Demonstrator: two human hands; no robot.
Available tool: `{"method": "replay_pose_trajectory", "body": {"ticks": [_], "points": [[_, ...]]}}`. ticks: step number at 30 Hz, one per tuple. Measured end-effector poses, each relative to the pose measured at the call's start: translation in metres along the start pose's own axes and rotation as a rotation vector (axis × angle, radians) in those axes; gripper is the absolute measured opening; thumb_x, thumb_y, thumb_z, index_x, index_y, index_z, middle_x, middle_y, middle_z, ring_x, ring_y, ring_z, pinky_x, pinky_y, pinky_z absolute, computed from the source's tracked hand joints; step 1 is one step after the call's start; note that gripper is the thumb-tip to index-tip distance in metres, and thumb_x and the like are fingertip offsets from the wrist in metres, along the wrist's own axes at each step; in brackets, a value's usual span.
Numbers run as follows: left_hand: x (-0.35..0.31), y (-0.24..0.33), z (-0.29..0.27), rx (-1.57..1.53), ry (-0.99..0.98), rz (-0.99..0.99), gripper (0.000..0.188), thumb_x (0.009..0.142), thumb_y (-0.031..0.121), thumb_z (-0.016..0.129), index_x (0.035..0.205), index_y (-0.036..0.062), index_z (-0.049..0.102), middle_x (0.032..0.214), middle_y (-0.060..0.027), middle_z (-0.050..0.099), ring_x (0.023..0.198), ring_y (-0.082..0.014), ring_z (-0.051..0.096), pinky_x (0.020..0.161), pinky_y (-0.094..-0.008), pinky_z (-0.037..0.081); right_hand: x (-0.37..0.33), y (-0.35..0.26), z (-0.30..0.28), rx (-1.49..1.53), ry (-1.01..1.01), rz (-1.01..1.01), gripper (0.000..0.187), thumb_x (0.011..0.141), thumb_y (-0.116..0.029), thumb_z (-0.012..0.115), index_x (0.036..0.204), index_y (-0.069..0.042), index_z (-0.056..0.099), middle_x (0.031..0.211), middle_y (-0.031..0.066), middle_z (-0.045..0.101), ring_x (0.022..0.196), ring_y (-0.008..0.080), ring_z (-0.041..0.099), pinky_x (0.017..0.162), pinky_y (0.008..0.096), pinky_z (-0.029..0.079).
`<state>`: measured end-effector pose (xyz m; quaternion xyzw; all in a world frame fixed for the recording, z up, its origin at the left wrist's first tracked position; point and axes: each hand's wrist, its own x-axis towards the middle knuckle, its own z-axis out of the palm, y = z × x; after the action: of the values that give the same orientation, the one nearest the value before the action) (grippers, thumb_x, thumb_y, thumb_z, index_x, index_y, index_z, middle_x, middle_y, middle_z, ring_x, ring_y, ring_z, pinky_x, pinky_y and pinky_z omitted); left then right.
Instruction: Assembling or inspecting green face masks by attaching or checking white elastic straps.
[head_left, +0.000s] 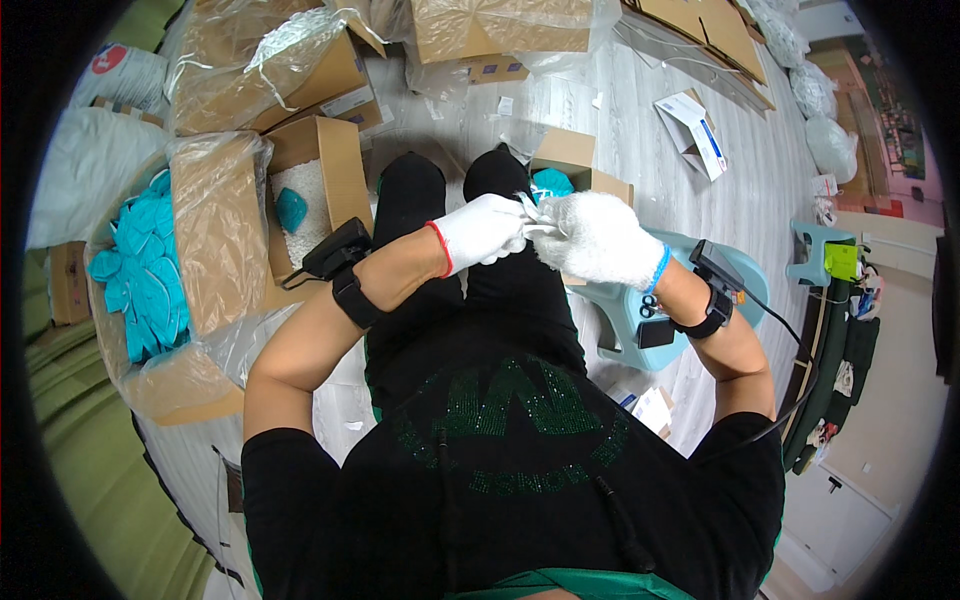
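Both of my hands wear white knit gloves and meet above my lap. My left hand (480, 232), in a red-cuffed glove, is closed, with its fingertips against those of the other hand. My right hand (598, 238), in a blue-cuffed glove, is also closed, its fingers bent inward. Thin white strips show where the fingertips meet; I cannot tell whether they are glove fingers or something held. Just beyond my right hand stands a small open cardboard box (563, 150) with a teal cup-shaped mask (552, 183) in it.
At left, a plastic-lined carton holds many teal masks (145, 270). Beside it, an open box (345, 175) contains one teal mask (291, 210) on white material. A light-blue stool (735, 275) bearing small tools is at right. A white folded carton (690, 135) lies on the floor.
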<state>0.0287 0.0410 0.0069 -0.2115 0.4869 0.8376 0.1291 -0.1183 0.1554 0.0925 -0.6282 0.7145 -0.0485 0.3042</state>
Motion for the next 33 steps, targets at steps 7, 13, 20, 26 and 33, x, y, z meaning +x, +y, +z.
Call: {"method": "replay_pose_trajectory", "body": {"ticks": [7,13,20,26,33], "points": [[-0.002,-0.002,0.004,1.084,-0.013,0.343,0.023,0.093,0.019,0.045,0.087,0.0008,0.058,0.069,-0.0127,0.055,0.06,-0.0255,0.052,0.059,-0.035,0.043,-0.001,0.015,-0.005,0.233,-0.221,0.085,0.018,0.087,-0.023,0.053,0.092,-0.008,0.063,0.072,0.0102,0.062,0.063,0.0247,0.06,0.062,0.0353,0.049],[0.001,-0.014,0.003,1.47,-0.046,0.414,0.024,0.094,0.023,0.044,0.09,0.0014,0.054,0.074,-0.0184,0.058,0.07,-0.033,0.058,0.067,-0.041,0.046,0.001,0.049,0.034,0.718,-0.116,-0.109,0.027,0.093,-0.027,0.058,0.094,-0.001,0.06,0.078,0.0017,0.061,0.074,0.0119,0.056,0.069,0.0291,0.045],[-0.005,-0.027,0.023,0.898,0.214,0.627,0.024,0.096,0.021,0.043,0.096,0.0008,0.054,0.084,-0.0179,0.059,0.077,-0.0329,0.06,0.071,-0.0387,0.049,-0.008,0.016,0.048,1.454,-0.124,0.283,0.024,0.09,-0.03,0.063,0.084,-0.007,0.061,0.068,-0.0061,0.051,0.052,0.0014,0.037,0.046,0.0177,0.028],[0.0,-0.042,0.047,0.127,0.145,0.354,0.019,0.096,0.018,0.044,0.087,0.0031,0.053,0.065,-0.0014,0.047,0.056,-0.0104,0.046,0.052,-0.0274,0.039,0.008,0.024,0.072,1.023,0.432,0.224,0.022,0.084,-0.021,0.066,0.068,-0.012,0.055,0.059,0.0004,0.054,0.046,0.0105,0.046,0.043,0.0257,0.032],[-0.064,-0.011,0.057,-0.028,-0.061,0.095,0.02,0.096,0.023,0.044,0.083,0.009,0.049,0.06,0.0052,0.039,0.048,-0.0049,0.033,0.043,-0.0233,0.027,-0.022,0.006,0.005,-0.343,0.469,-0.769,0.03,0.052,-0.019,0.066,0.08,-0.008,0.06,0.064,0.0056,0.05,0.056,0.0233,0.052,0.054,0.0361,0.043]]}}
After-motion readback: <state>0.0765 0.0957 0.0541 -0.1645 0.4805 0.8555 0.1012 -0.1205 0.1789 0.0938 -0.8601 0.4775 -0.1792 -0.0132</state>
